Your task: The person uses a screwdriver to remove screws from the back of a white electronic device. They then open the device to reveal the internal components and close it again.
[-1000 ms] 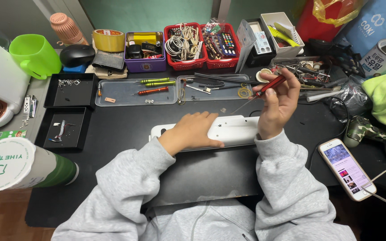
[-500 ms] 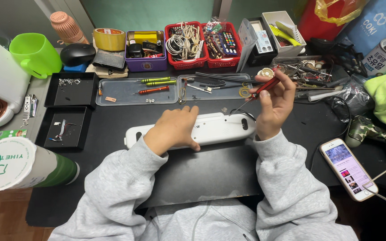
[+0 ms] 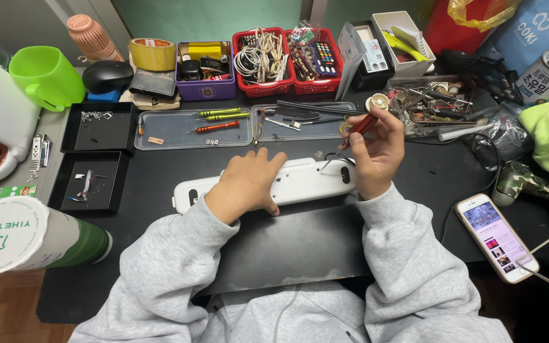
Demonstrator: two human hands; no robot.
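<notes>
A long white plastic device [image 3: 300, 181] lies flat on the black desk mat [image 3: 287, 244] in front of me. My left hand [image 3: 246, 184] rests palm down on its left half and holds it still. My right hand [image 3: 376, 149] grips a red-handled screwdriver [image 3: 358, 129], tilted, with its thin tip down at the device's top edge near the right end. Both arms wear grey sweatshirt sleeves.
Behind the device lie two clear trays [image 3: 192, 127] with small screwdrivers, two black parts trays [image 3: 100, 130] at left, red baskets [image 3: 262, 60] of cables, a green mug [image 3: 46, 76], a paper cup [image 3: 30, 235] at near left, a phone [image 3: 495, 236] and a camouflage game controller [image 3: 528, 184] at right.
The white device has slid left and nearer under my left hand. My right hand has lowered the screwdriver, so its tip now meets the device's top edge.
</notes>
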